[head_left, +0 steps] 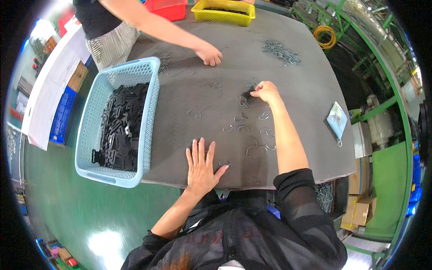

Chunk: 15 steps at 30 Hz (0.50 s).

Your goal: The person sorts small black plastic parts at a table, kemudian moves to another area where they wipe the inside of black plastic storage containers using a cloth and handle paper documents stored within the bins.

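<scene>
Green floor (pixel 135 202) shines at left, grey counter (pixel 310 130) stretches out before you; your right grip (pixel 267 92) is pinched closed on a dark piece (pixel 247 93), right of the counter's middle, with loose wire hooks (pixel 243 128) scattered on its near side; your left grip (pixel 201 171) is open, palm down, fingers spread by the near edge, one hook just beside the thumb; at left, a light blue basket (pixel 151 112) holds black parts (pixel 123 126); farther off, a co-worker's hand (pixel 209 54) hangs low; far right, a metal heap (pixel 281 51) sits.
</scene>
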Motion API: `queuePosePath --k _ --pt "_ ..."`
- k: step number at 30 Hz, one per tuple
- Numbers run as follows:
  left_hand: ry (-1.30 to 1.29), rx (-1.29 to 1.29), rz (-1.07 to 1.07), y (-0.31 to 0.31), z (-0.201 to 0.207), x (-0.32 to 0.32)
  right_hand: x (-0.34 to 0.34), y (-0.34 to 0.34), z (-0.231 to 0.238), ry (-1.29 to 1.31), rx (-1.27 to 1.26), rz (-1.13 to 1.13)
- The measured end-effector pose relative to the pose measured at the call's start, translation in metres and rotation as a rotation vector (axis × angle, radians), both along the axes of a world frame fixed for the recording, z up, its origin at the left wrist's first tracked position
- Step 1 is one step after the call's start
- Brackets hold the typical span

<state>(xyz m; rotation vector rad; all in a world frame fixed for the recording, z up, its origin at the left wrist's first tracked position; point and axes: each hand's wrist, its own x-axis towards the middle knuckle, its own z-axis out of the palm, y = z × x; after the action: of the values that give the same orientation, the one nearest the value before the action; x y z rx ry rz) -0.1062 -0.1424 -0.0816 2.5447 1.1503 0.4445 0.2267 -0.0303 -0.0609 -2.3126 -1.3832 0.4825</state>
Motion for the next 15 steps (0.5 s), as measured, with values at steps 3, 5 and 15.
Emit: queuePosePath --k 3,5,15 --pt "0.02 0.037 0.013 -0.001 -0.002 0.005 -0.03 -0.006 0.038 -0.15 0.043 0.14" --pt "0.041 0.054 0.031 -0.002 -0.004 0.005 -0.077 -0.001 0.078 -0.134 0.074 0.248" --pt "0.073 0.112 0.087 0.008 -0.011 0.01 -0.217 0.023 0.139 0.473 0.826 0.687"
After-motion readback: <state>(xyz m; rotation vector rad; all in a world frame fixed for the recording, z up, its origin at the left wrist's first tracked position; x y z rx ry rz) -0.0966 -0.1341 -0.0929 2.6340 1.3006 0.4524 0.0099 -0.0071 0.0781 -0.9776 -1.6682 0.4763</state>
